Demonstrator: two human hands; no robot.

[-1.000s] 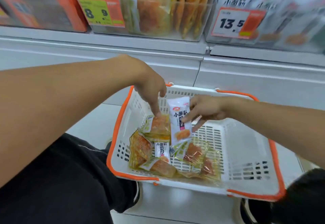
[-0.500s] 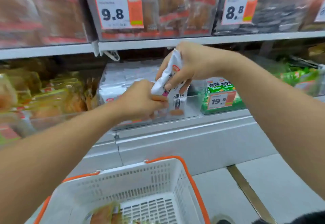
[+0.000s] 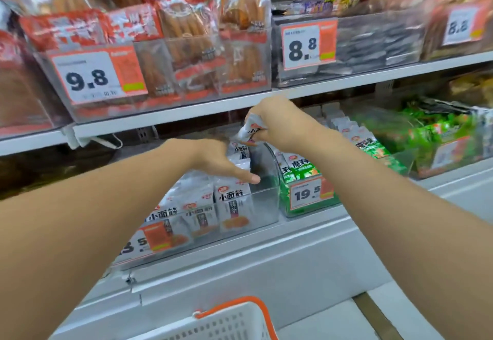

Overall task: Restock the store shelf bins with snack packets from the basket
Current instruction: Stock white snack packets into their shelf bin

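Over the clear bin: both hands, below the upper shelf.
Right hand: grip clamped on a white packet, held above the bin's empty right part.
Left hand: fingers straight and apart (touching the stocked packets).
Basket: near edge, bottom.

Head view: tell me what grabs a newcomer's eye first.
The right hand pinches a small white snack packet above the clear plastic bin of matching white packets. The left hand reaches flat over those. Bold orange-and-white price tags, 9.8 and 8.8, hang above.
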